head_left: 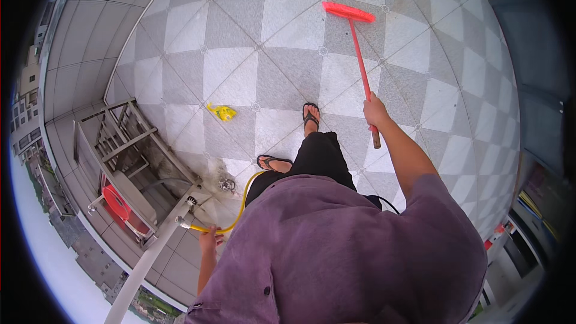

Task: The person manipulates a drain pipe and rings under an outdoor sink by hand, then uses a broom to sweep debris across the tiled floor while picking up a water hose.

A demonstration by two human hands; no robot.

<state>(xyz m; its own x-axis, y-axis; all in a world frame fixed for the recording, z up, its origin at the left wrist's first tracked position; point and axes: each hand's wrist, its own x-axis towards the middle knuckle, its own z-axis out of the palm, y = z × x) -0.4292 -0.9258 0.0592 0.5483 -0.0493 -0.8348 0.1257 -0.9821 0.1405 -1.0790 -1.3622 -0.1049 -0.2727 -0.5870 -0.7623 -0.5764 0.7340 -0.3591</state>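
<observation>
My right hand [376,110] is closed around the lower part of a red broom handle [361,65]. The broom's red bristle head [348,11] rests on the checkered tile floor [288,72], away from my feet. At the lower left, my left hand [210,237] is at a yellow hose [243,204], near its metal connector [181,222] beside a white pipe; whether the fingers close on the hose cannot be told. The hose curves up past my sandaled foot. A crumpled yellow plastic bag [222,112] lies on the floor to the left of my feet.
Left of me, a metal frame stand with a sink [130,189] holds a red basin [116,201] against the tiled parapet [81,40]. A floor drain [227,184] lies near a dirty patch. A thick white pipe [148,256] slants across the lower left. Dark doors stand at far right.
</observation>
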